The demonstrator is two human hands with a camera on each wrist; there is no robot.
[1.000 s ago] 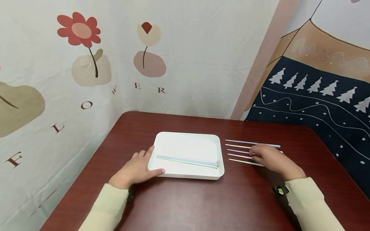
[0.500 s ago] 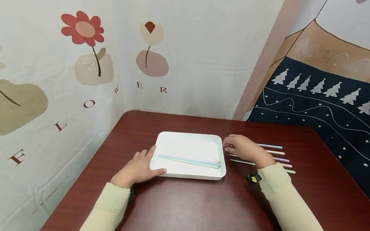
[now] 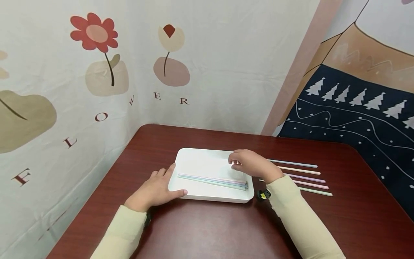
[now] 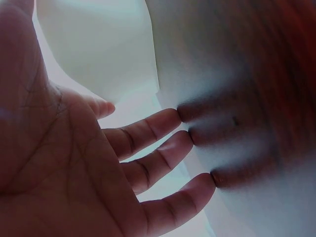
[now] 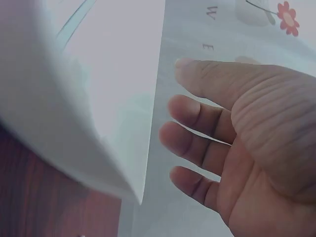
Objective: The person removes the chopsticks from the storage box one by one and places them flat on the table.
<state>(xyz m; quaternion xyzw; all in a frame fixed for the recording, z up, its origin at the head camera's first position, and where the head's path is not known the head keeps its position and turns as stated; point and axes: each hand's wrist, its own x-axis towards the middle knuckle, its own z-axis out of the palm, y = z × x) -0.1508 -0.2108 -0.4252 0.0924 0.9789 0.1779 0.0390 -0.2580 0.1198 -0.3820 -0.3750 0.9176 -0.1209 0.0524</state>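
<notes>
My left hand (image 3: 153, 189) rests at the left end of the white tray (image 3: 207, 158), its thumb along the front rim. In the left wrist view the fingertips of that hand (image 4: 148, 158) touch the table. Several pastel chopsticks (image 3: 210, 181) lie together across the tray floor. Above the tray's right side is my right hand (image 3: 250, 163), its fingers loosely bent. Nothing shows between the fingers of this hand (image 5: 222, 138) in the right wrist view. To the right of the tray, several more chopsticks (image 3: 307, 178) lie spread in a row, partly hidden by my right arm.
The dark red-brown table (image 3: 207, 230) carries everything. A white cloth (image 3: 220, 72) with printed flowers hangs behind and to the left. At the right hangs a dark blue cloth (image 3: 349, 118) with printed trees.
My right hand has moved left from over the row of chopsticks to above the tray, uncovering their right ends. The left hand has stayed at the tray's left end.
</notes>
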